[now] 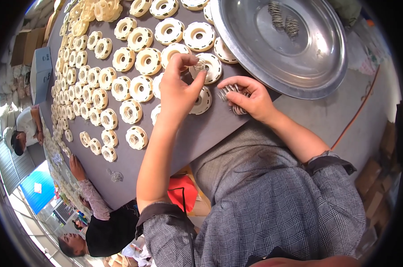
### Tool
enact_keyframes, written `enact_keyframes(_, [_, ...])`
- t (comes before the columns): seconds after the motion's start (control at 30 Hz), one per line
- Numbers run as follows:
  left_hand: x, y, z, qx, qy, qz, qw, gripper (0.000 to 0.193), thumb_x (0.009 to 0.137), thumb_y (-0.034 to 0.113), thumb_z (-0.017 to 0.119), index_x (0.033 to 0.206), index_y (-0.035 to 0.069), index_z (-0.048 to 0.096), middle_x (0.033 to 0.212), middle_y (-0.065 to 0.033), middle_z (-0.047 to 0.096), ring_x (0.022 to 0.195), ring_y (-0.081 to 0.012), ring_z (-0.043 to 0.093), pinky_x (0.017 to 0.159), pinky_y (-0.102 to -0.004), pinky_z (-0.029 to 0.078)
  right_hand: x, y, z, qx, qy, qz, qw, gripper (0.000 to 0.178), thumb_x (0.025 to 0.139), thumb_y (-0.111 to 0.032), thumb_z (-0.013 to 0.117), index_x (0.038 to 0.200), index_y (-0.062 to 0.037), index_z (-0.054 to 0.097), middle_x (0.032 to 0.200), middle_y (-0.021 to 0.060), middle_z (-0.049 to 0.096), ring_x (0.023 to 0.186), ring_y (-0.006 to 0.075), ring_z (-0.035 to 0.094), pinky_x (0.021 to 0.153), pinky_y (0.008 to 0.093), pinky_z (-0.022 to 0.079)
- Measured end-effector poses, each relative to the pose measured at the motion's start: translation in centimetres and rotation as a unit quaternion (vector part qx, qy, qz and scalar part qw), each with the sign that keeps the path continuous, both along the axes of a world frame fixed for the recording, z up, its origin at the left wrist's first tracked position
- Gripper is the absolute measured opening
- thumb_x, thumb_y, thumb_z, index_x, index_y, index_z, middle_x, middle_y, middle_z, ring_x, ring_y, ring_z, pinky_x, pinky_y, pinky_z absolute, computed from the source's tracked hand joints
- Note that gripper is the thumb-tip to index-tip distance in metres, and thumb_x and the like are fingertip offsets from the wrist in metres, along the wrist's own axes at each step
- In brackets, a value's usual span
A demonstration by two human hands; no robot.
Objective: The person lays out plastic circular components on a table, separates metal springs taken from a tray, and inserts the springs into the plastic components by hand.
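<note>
My left hand (180,84) pinches a small metal coil spring (200,65) between thumb and forefinger, over a cream plastic ring (214,67) with notched edges. Whether the spring touches that ring is hard to make out. Close by on the right, my right hand (251,99) is closed around a bunch of coil springs (230,91), which stick out past the fingers above the table edge. Rows of similar cream rings (148,61) lie on the grey table (183,142). Springs sit inside some of them, such as the nearer ring (130,111).
A large round metal basin (263,58) overhangs the table's right corner, with stacked springs (277,17) inside. Loose springs (115,175) lie near the front left. Two co-workers sit along the left side, one with a hand (77,168) on the table. A red thing (183,192) is below the edge.
</note>
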State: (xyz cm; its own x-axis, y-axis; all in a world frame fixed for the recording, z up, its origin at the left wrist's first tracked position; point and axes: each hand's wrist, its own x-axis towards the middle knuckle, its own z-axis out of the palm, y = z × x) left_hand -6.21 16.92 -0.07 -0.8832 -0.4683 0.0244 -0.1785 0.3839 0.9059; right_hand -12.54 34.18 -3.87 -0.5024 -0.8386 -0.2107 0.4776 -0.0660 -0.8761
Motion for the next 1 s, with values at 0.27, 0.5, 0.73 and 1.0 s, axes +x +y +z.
enact_keyframes(0.27, [0.1,-0.3,-0.7,-0.29,0.01,-0.072,0.954,0.026,0.065,0.004,0.069,0.088,0.005,0.057,0.092,-0.0057,0.061,0.086,-0.022,0.056,0.08,-0.0313,0.042,0.1,0.0,-0.4,-0.033,0.019,-0.008,0.999,0.023,0.086,-0.01,0.058,0.108,-0.0047,0.056,0.073,-0.0033,0.056,0.055,0.0008,0.047,0.048,0.0154,0.039])
enact_keyframes(0.5, [2.6,2.1,2.1,-0.182,0.064,-0.141,0.971,0.03,0.067,0.013,0.071,0.092,0.006,0.055,0.091,-0.0096,0.056,0.085,-0.0271,0.054,0.076,-0.0364,0.041,0.4,-0.5,0.4,-0.06,-0.112,-0.019,0.992,0.02,0.087,-0.014,0.057,0.104,-0.0049,0.049,0.074,0.0023,0.057,0.054,0.0034,0.049,0.046,0.0154,0.038])
enact_keyframes(0.73, [6.3,2.0,1.4,-0.069,-0.083,-0.012,0.994,0.02,0.088,0.021,0.05,0.079,0.003,0.051,0.074,-0.0091,0.052,0.068,-0.023,0.05,0.06,-0.0322,0.039,0.6,-2.1,1.9,-0.113,-0.053,0.012,0.992,0.021,0.086,-0.011,0.059,0.101,-0.0038,0.047,0.076,0.0036,0.058,0.06,0.0048,0.053,0.048,0.0164,0.04])
enact_keyframes(1.0, [5.7,-0.3,2.9,0.361,0.003,0.13,0.923,0.02,0.09,0.018,0.05,0.096,0.0,0.055,0.081,-0.0055,0.057,0.073,-0.0125,0.055,0.066,-0.0231,0.044,1.9,-3.1,-0.3,-0.092,0.235,-0.058,0.966,0.029,0.077,-0.005,0.067,0.102,-0.0043,0.052,0.09,-0.0002,0.055,0.072,0.0047,0.05,0.065,0.0197,0.042])
